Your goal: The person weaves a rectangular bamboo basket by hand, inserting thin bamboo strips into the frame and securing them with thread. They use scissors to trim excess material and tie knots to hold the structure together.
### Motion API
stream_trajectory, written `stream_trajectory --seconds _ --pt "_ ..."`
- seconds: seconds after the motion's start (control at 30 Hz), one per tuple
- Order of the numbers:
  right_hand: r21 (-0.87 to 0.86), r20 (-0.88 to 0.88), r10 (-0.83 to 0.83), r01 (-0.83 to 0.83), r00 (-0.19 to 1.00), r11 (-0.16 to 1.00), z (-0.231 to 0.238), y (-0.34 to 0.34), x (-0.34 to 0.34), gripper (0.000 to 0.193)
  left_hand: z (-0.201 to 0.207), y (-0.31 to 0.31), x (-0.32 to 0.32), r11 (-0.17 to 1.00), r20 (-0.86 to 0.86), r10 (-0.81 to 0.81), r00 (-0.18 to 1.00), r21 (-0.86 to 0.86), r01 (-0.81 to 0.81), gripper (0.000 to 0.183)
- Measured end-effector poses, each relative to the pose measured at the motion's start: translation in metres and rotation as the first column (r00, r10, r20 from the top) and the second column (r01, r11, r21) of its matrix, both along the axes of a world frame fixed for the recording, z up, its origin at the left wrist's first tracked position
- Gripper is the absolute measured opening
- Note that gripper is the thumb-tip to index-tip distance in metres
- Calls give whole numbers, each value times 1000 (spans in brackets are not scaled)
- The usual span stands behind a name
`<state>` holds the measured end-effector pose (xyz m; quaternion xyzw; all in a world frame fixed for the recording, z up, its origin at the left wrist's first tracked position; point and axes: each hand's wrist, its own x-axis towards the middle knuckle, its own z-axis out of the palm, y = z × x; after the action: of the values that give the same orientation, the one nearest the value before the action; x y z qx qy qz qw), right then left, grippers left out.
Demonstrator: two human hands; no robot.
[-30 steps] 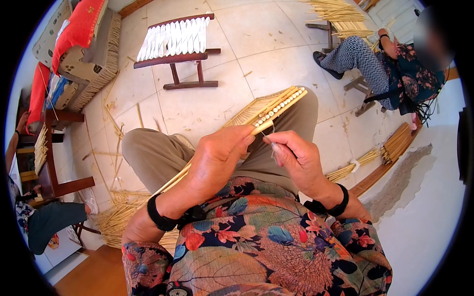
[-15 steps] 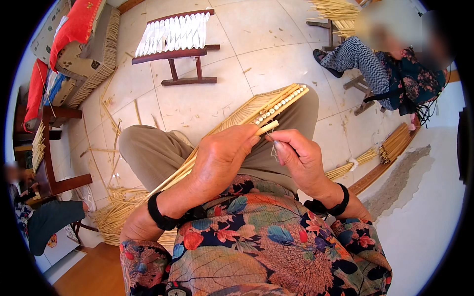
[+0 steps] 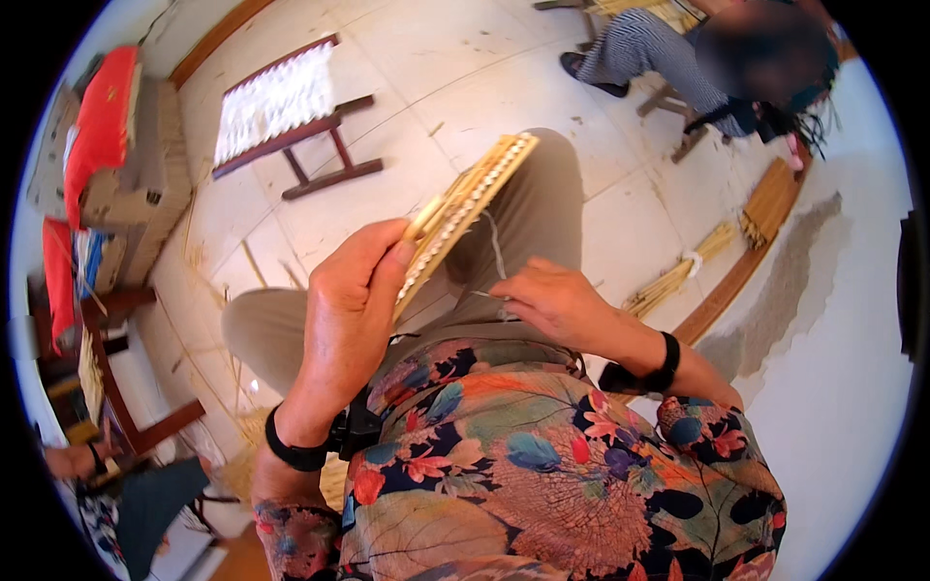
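My left hand (image 3: 347, 305) is closed around a long, flat panel of pale straw-coloured stalks (image 3: 466, 215), held aslant over my lap. White round stalk ends make a row along its edge. By my left thumb, a short stalk end (image 3: 423, 215) stands out from the rest. A thin white string (image 3: 497, 242) hangs from the panel's edge and runs down toward my right hand (image 3: 552, 302), which pinches it close to my lap. How far the panel extends beneath my left hand is hidden.
A dark wooden stool with a white woven seat (image 3: 276, 111) stands ahead on the tiled floor. At the right, tied stalk bundles (image 3: 678, 271) lie by the wall. One person sits far right, another at lower left. A cloth-draped sofa (image 3: 145, 184) is at left.
The panel has turned steeper, its stalk-end row now facing me more. My right hand has moved down from its edge, drawing the string out. My left hand has shifted left.
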<state>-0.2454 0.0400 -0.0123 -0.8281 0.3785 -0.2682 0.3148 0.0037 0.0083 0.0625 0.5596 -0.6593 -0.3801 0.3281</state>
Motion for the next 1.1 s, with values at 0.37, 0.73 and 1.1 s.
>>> stream_trajectory --seconds 0.37,0.73,1.1 --pt "139 143 -717 704 682 697 -84 16 -94 23 8 -14 -24 841 -105 -260 960 465 279 22" --pt "337 -569 -556 789 605 514 -341 51 -115 36 17 -38 -11 825 -303 -218 928 451 341 26" --pt "60 -603 -628 813 492 580 -448 59 -106 39 39 -35 -27 760 -177 -19 984 637 129 32"
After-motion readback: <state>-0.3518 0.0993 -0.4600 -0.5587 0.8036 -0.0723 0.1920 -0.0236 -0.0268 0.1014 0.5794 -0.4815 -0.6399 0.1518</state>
